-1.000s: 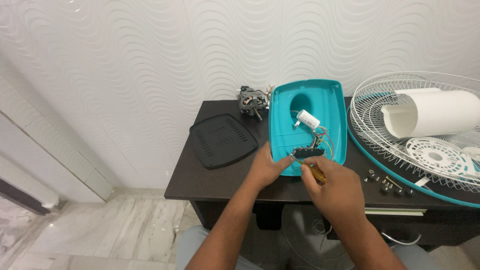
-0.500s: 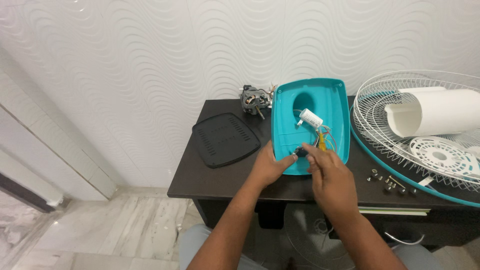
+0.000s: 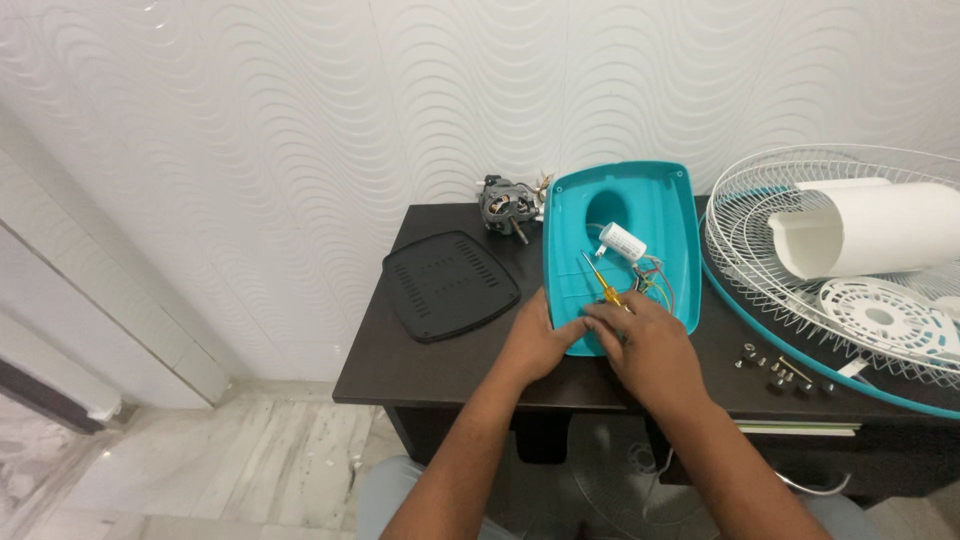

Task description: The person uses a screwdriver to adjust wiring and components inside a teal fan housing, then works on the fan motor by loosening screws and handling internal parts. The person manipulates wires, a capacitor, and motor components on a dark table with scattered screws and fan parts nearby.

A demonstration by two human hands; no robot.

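Note:
A teal plastic fan base shell [image 3: 672, 215] lies open side up on the dark table [image 3: 440, 372]. Inside it sit a white cylindrical capacitor [image 3: 623, 242] and coloured wires [image 3: 655, 277]. My left hand [image 3: 537, 341] grips the shell's near left edge. My right hand [image 3: 643, 345] rests on the shell's near end and holds a yellow-handled screwdriver [image 3: 598, 279], its shaft pointing up into the shell.
A black vented cover [image 3: 450, 284] lies on the table's left part. A grey motor [image 3: 506, 206] stands at the back by the wall. Right of the shell are a white wire fan guard [image 3: 760, 215], a white tube [image 3: 868, 242], a white disc [image 3: 884, 318] and several screws [image 3: 780, 374].
The screwdriver has swung from lying low by my fingers to pointing up into the shell. My right hand shifted slightly left along the near end; the left hand kept its grip.

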